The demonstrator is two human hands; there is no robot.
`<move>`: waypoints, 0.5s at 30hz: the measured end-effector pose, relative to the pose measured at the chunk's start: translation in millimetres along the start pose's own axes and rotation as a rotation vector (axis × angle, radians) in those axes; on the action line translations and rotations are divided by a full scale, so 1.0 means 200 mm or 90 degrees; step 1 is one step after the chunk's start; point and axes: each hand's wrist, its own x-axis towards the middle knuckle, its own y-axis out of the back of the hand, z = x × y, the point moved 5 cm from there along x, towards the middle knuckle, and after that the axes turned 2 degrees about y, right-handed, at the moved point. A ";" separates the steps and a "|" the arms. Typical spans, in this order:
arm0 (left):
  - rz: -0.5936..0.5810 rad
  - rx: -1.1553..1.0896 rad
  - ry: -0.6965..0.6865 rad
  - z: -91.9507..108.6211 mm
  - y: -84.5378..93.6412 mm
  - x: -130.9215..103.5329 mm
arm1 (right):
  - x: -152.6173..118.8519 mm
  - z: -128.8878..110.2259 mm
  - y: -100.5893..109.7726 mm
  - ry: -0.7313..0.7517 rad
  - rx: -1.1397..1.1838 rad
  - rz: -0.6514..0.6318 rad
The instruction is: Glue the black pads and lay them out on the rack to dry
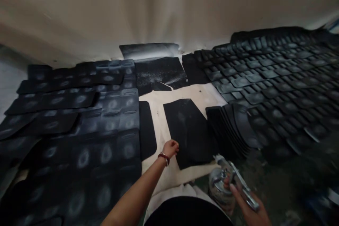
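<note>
One metal spray gun [241,178], lower right of frame, right hand [246,199] wrapped round it | left hand [171,148], lower centre, loosely curled, cannot tell if it holds anything, at the left edge of a flat black panel [190,130], frame centre | overlapping black pieces [116,152], left and right of frame

The bare left forearm [139,193] slants from the bottom edge up and rightward, ending in the bare left hand [171,148], whose fingers curl inward; blur hides whether the fingertips meet. Lower and well to its right, the bare right hand [245,201] sits near the bottom edge, fingers bent in a grip.
</note>
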 end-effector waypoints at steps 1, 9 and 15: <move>0.024 0.087 -0.016 -0.02 -0.12 -0.04 | 0.00 0.03 0.00 -0.008 0.036 -0.025; 0.133 0.429 -0.036 -0.01 -0.45 -0.11 | -0.09 0.13 0.06 -0.003 0.129 -0.070; 0.139 0.315 0.014 -0.06 -0.44 -0.09 | -0.10 0.17 0.06 0.010 0.136 -0.102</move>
